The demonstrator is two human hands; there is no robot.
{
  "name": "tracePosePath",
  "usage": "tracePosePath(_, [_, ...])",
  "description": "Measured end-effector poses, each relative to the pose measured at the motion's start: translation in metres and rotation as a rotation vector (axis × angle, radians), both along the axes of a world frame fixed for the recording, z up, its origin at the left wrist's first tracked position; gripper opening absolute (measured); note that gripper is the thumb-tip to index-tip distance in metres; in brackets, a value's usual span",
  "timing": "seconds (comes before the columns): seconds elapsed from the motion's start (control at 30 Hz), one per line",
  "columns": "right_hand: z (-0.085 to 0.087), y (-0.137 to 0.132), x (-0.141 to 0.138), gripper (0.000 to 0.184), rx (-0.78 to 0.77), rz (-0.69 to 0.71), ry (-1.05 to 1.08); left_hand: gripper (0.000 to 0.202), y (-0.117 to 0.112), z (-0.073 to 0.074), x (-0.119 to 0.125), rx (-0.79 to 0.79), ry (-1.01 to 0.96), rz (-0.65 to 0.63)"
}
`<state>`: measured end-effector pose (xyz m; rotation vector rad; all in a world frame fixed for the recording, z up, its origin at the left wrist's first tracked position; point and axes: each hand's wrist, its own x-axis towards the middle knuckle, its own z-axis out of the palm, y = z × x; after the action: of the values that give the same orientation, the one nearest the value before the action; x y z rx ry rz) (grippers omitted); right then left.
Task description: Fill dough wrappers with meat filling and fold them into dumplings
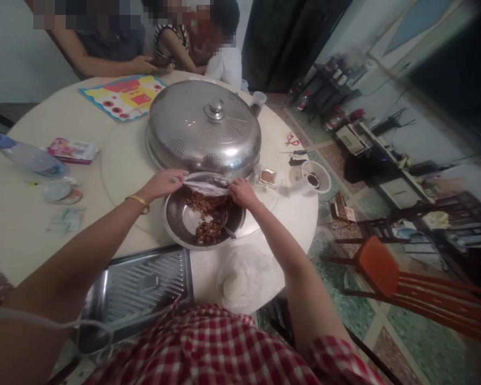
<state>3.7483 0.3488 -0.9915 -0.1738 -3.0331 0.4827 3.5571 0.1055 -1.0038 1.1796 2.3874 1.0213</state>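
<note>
My left hand (165, 184) and my right hand (242, 193) are closed on the two ends of a clear plastic bag (207, 185), stretched between them above the far rim of a metal bowl (172, 227). The bag looks thin and shiny; whether anything is in it I cannot tell. A brown chopped mixture (208, 232) lies in the bowl, with a spoon (229, 232) leaning at its right side. Just behind my hands stands a large steel pot lid (176, 115) with perforated patches and a knob.
Near me lie a ridged metal tray (122, 283) and a plastic bag with something pale inside (240, 280). A bottle (28, 155) is at left; red scissors (292, 140) and a white cup (304, 184) are at right. People (104, 48) sit across the round table (16, 214).
</note>
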Motion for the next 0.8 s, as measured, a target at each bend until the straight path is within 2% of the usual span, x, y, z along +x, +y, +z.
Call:
tracePosePath(0.13, [-0.004,0.024,0.002,0.017,-0.065,-0.075,-0.018,0.017,0.009,0.001,-0.003,0.008,-0.044,0.04])
tracePosePath(0.27, [-0.011,0.042,0.01,0.021,-0.147,-0.152,-0.034,0.012,0.016,-0.004,-0.013,0.017,-0.071,0.051])
tracePosePath(0.4, [-0.021,0.039,0.029,0.035,-0.231,-0.166,-0.02,0.009,0.005,-0.013,-0.02,-0.002,-0.136,0.04])
tracePosePath(0.47, [-0.026,0.033,0.043,0.041,-0.258,-0.158,0.002,0.016,-0.008,-0.019,-0.018,-0.004,-0.184,0.032])
tracePosePath(0.53, [-0.03,0.027,0.056,0.043,-0.271,-0.142,0.034,0.023,-0.021,-0.024,-0.012,0.007,-0.221,0.035])
tracePosePath(0.63, [-0.033,0.02,0.071,0.041,-0.27,-0.103,0.09,0.023,-0.04,-0.031,0.004,0.032,-0.244,0.08])
tracePosePath(0.8, [-0.032,0.009,0.089,0.039,-0.23,-0.039,0.195,0.037,-0.062,-0.037,0.044,0.051,-0.218,0.147])
